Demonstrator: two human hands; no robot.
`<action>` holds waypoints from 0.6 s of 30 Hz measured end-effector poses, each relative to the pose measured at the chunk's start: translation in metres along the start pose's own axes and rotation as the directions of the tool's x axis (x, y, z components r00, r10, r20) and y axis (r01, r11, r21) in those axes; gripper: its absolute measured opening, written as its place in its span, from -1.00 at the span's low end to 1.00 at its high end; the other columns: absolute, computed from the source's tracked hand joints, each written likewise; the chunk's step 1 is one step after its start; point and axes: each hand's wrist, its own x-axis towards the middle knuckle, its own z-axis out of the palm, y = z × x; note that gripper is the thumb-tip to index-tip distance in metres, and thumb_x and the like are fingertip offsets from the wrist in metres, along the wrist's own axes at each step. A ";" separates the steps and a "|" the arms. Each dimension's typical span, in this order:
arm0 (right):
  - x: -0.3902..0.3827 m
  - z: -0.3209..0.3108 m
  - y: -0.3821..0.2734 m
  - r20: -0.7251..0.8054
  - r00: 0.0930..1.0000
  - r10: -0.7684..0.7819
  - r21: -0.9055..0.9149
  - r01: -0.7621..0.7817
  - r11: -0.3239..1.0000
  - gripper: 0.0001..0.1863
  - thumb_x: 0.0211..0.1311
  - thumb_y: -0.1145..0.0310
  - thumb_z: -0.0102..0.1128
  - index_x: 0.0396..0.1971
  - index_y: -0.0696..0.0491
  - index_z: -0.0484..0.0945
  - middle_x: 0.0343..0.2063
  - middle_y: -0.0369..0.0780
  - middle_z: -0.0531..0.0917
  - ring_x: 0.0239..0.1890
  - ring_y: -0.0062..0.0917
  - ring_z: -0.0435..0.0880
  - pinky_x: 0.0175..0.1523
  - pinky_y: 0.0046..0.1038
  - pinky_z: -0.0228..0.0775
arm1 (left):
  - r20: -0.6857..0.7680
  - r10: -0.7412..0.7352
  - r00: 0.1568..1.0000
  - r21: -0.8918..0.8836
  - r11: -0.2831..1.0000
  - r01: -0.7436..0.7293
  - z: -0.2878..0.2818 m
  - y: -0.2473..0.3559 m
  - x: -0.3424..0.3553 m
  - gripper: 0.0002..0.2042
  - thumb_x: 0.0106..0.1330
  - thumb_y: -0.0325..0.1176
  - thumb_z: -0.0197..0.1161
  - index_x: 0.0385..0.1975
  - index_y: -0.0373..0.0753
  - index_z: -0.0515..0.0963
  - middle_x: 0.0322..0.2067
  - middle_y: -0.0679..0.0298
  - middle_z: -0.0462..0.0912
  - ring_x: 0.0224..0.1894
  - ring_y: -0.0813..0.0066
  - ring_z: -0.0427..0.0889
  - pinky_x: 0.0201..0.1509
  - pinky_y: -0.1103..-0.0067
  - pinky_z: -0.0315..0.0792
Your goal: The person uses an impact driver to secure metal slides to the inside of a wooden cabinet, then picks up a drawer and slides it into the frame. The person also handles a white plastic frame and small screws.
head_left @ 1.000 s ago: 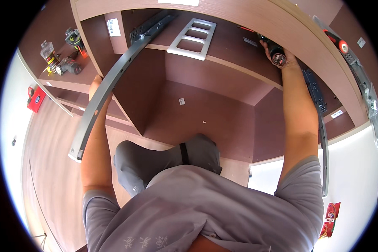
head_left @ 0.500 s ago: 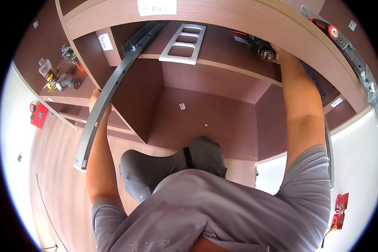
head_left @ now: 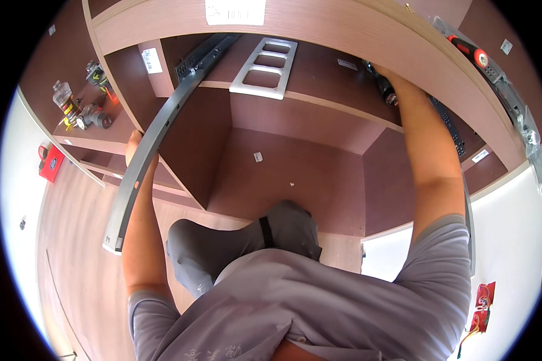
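A long grey metal drawer slide [head_left: 153,147] juts out from the cabinet's left inner wall toward me. Behind it, my left hand [head_left: 133,143] is at the front edge of the upright panel, its fingers mostly hidden. My right hand [head_left: 390,73] reaches under the front rail on the right and is closed around a black cordless drill [head_left: 388,91]. Only the drill's rounded end and part of its body show; its tip is hidden. Near the right hand, another dark slide [head_left: 448,123] runs along the right inner wall.
A white frame with three openings [head_left: 262,81] lies on the shelf [head_left: 337,102]. The front rail [head_left: 319,24] crosses above my hands. A red-and-black-handled screwdriver [head_left: 468,51] rests on top at right, by bagged metal slides [head_left: 518,105]. A bottle [head_left: 65,99] and power tools [head_left: 93,117] stand left.
The drill in my right hand has tilted and moved slightly right and down, and its red tip no longer shows. The view has shifted slightly; my left hand keeps its place.
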 end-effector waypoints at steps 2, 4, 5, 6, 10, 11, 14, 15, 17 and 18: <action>0.003 0.016 -0.017 0.063 0.994 -0.085 -0.051 0.088 0.995 -0.35 0.39 -0.22 0.14 0.27 -0.06 0.47 0.19 -0.04 0.58 0.15 -0.13 0.61 0.18 0.01 0.56 | 0.013 -0.060 0.998 -0.002 0.998 0.060 -0.004 0.009 0.000 -0.74 0.33 -0.20 0.22 -0.40 -0.31 0.49 -0.43 -0.13 0.64 -0.30 -0.15 0.67 -0.20 0.19 0.50; 0.008 0.034 -0.030 0.152 0.981 -0.122 -0.106 0.139 0.985 -0.35 0.38 -0.22 0.14 0.27 -0.07 0.47 0.19 -0.04 0.58 0.16 -0.13 0.60 0.18 0.01 0.56 | 0.024 -0.110 0.994 0.068 0.992 0.108 -0.003 0.009 0.002 -0.73 0.33 -0.19 0.22 -0.40 -0.30 0.49 -0.44 -0.12 0.65 -0.31 -0.14 0.68 -0.20 0.20 0.50; 0.012 0.044 -0.037 0.199 0.971 -0.133 -0.135 0.161 0.978 -0.35 0.38 -0.22 0.14 0.27 -0.07 0.48 0.19 -0.04 0.58 0.16 -0.13 0.60 0.19 0.01 0.55 | -0.039 -0.089 0.995 -0.013 0.996 0.089 -0.002 0.012 0.000 -0.71 0.33 -0.17 0.22 -0.41 -0.30 0.49 -0.45 -0.12 0.65 -0.31 -0.12 0.68 -0.20 0.19 0.50; 0.013 0.050 -0.040 0.251 0.959 -0.130 -0.168 0.176 0.970 -0.34 0.38 -0.22 0.14 0.27 -0.07 0.48 0.19 -0.04 0.58 0.16 -0.13 0.60 0.19 0.01 0.55 | -0.039 -0.058 0.998 -0.017 0.998 0.058 -0.002 0.014 -0.001 -0.70 0.32 -0.15 0.23 -0.42 -0.31 0.49 -0.47 -0.13 0.64 -0.33 -0.12 0.68 -0.22 0.19 0.50; 0.014 0.068 -0.044 0.414 0.908 -0.064 -0.261 0.186 0.947 -0.34 0.38 -0.23 0.14 0.27 -0.07 0.48 0.18 -0.04 0.59 0.17 -0.13 0.59 0.21 0.01 0.53 | -0.001 -0.145 0.989 -0.033 0.989 0.145 -0.008 0.029 0.000 -0.57 0.34 0.01 0.28 -0.42 -0.31 0.50 -0.47 -0.12 0.65 -0.34 -0.07 0.69 -0.22 0.21 0.51; 0.007 0.071 -0.045 0.441 0.896 -0.052 -0.275 0.190 0.942 -0.34 0.38 -0.23 0.14 0.26 -0.07 0.49 0.18 -0.04 0.59 0.18 -0.13 0.59 0.21 0.01 0.52 | -0.011 -0.123 0.992 -0.092 0.988 0.122 -0.010 0.031 -0.003 -0.55 0.34 0.05 0.29 -0.41 -0.32 0.52 -0.45 -0.10 0.67 -0.32 -0.06 0.70 -0.19 0.23 0.52; 0.016 0.069 -0.051 0.457 0.885 -0.082 -0.274 0.228 0.934 -0.34 0.37 -0.24 0.14 0.26 -0.07 0.49 0.18 -0.04 0.59 0.18 -0.13 0.58 0.22 0.01 0.51 | 0.024 -0.158 0.987 -0.127 0.979 0.160 -0.016 0.039 -0.001 -0.68 0.34 -0.12 0.28 -0.30 -0.32 0.56 -0.38 -0.05 0.71 -0.26 -0.03 0.72 -0.12 0.29 0.55; 0.011 0.069 -0.051 0.455 0.886 -0.091 -0.270 0.235 0.934 -0.34 0.37 -0.24 0.14 0.26 -0.07 0.49 0.18 -0.04 0.59 0.19 -0.13 0.58 0.23 0.01 0.50 | 0.032 -0.161 0.987 -0.105 0.981 0.163 -0.014 0.033 -0.002 -0.76 0.35 -0.22 0.25 -0.26 -0.31 0.56 -0.38 -0.05 0.71 -0.26 -0.03 0.73 -0.12 0.30 0.55; 0.010 0.072 -0.060 0.450 0.883 -0.133 -0.237 0.262 0.935 -0.34 0.37 -0.25 0.14 0.26 -0.07 0.50 0.18 -0.04 0.59 0.19 -0.13 0.57 0.24 0.01 0.49 | 0.073 -0.215 0.974 -0.177 0.958 0.225 -0.005 0.002 -0.002 -0.85 0.37 -0.36 0.23 -0.23 -0.33 0.56 -0.34 -0.02 0.69 -0.23 0.05 0.71 -0.10 0.34 0.55; 0.010 0.071 -0.065 0.440 0.885 -0.153 -0.229 0.275 0.934 -0.34 0.37 -0.25 0.14 0.26 -0.07 0.50 0.18 -0.04 0.59 0.19 -0.13 0.57 0.24 0.01 0.49 | 0.107 -0.261 0.959 -0.273 0.920 0.281 0.002 -0.018 0.000 -0.86 0.39 -0.39 0.23 -0.24 -0.35 0.55 -0.30 0.00 0.68 -0.21 0.13 0.70 -0.08 0.38 0.55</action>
